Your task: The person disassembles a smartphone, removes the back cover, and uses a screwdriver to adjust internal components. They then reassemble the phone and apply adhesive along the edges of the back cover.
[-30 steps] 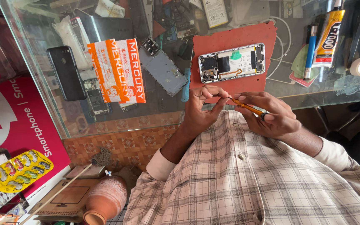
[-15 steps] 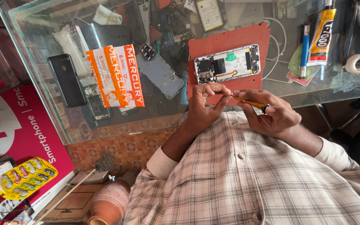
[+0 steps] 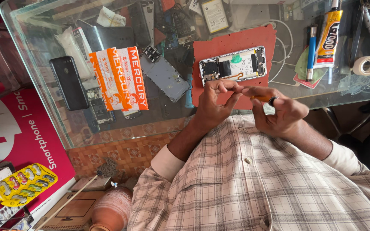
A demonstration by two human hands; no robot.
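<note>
An opened phone point(image 3: 233, 64) with its back off lies on a red mat point(image 3: 236, 42) on the glass counter point(image 3: 39, 124). Both my hands hover just in front of it, over the mat's near edge. My right hand point(image 3: 279, 112), a dark ring on one finger, grips a small orange-handled tool point(image 3: 260, 98). My left hand point(image 3: 215, 102) pinches its fingertips together at the tool's tip. Whether a small part sits between those fingers is hidden.
A black phone point(image 3: 68, 82), an orange-and-white packet point(image 3: 118, 79) and a grey phone back panel point(image 3: 165, 75) lie to the left. A glue tube point(image 3: 328, 34), a blue pen point(image 3: 311, 53) and a tape roll point(image 3: 366, 65) lie to the right. A clay pot point(image 3: 112, 209) stands on the floor.
My hands have drawn closer together and edged up toward the mat. Less of the orange tool shows between them now.
</note>
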